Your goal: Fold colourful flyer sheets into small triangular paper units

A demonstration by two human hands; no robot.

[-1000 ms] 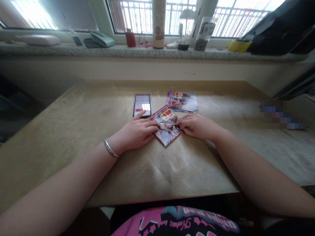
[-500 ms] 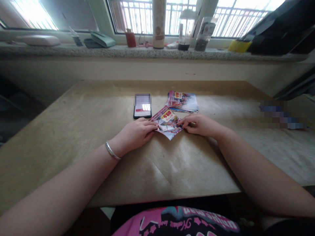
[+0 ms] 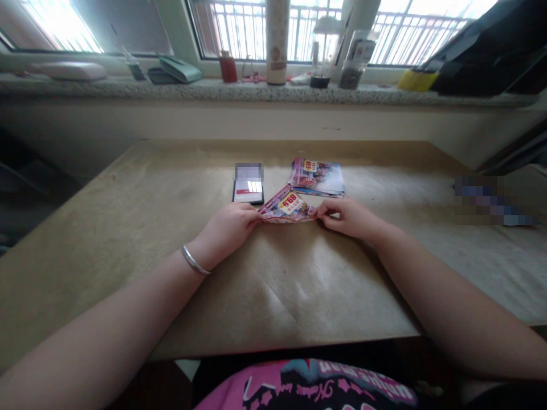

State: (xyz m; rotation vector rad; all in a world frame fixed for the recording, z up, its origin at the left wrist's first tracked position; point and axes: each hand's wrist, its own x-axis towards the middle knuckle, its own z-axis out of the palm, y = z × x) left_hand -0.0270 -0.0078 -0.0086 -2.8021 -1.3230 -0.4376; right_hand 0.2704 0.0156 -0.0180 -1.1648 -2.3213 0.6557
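A colourful printed flyer [image 3: 287, 206] with a yellow and red price label lies between my hands, its near edge bent under in a fold. My left hand [image 3: 233, 224] pinches the flyer's left corner. At the other end of the fold, the thumb and fingers of my right hand [image 3: 348, 217] grip the right corner. Just beyond it rests a stack of similar flyers [image 3: 322, 177]. A phone [image 3: 248, 191] with its screen lit lies past my left hand, close to the flyer's left side.
The table [image 3: 273, 296] has a tan cover. On the stone windowsill [image 3: 256, 91] stand a red bottle [image 3: 228, 67], a tall cylinder [image 3: 276, 45], clear containers [image 3: 321, 57], a green case [image 3: 180, 68] and a yellow object [image 3: 416, 80]. A blurred item [image 3: 491, 202] lies at the right.
The flyer's near corner, which pointed toward me, has been turned under, leaving a straight near edge. My left hand has shifted slightly left and away from me.
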